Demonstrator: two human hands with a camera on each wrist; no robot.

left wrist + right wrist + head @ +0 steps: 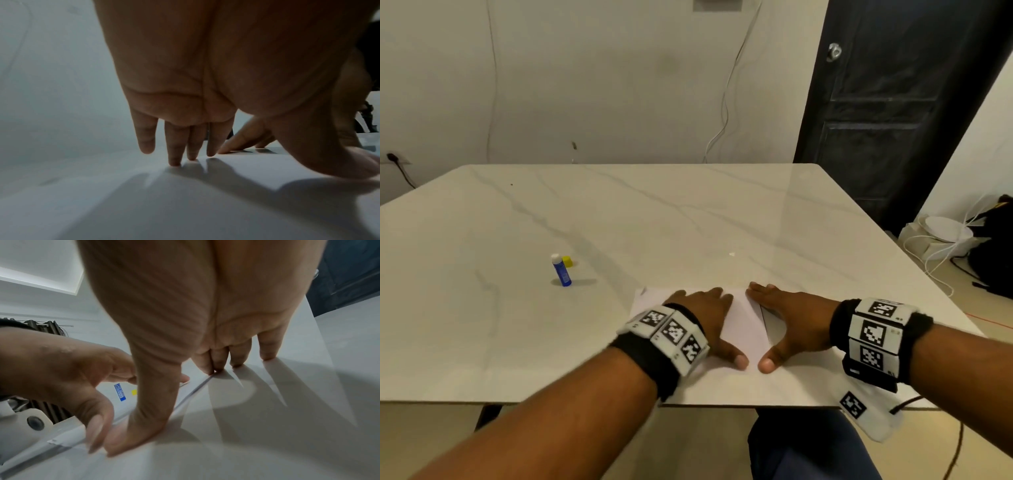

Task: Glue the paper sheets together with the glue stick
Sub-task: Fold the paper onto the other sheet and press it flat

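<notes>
Head view shows us pressing both hands flat on the white paper sheets (744,325), which lie on the pale marble-patterned table (619,212) near its front edge. Our left hand (709,318) rests on the left part of the paper sheets, fingers straight and spread, holding nothing; our right hand (787,318) lies over their right edge, partly on the bare table, equally flat with fingers extended and gripping nothing. The thumbs nearly meet over the near part of the paper sheets. Left of the paper sheets and well apart from them stands the blue glue stick with a white tip (561,270), upright and uncapped, its small yellow cap (567,261) just behind it. From the right wrist view we see one edge of a sheet slightly raised beside the right fingertips (267,356), so we judge the bond is not yet fully seated there. To do this pressing well, we should keep the left hand anchoring the paper sheets so they cannot slide, and smooth outward from the middle toward that lifted edge with even, firm pressure, avoiding wrinkles or skewed corners.
</notes>
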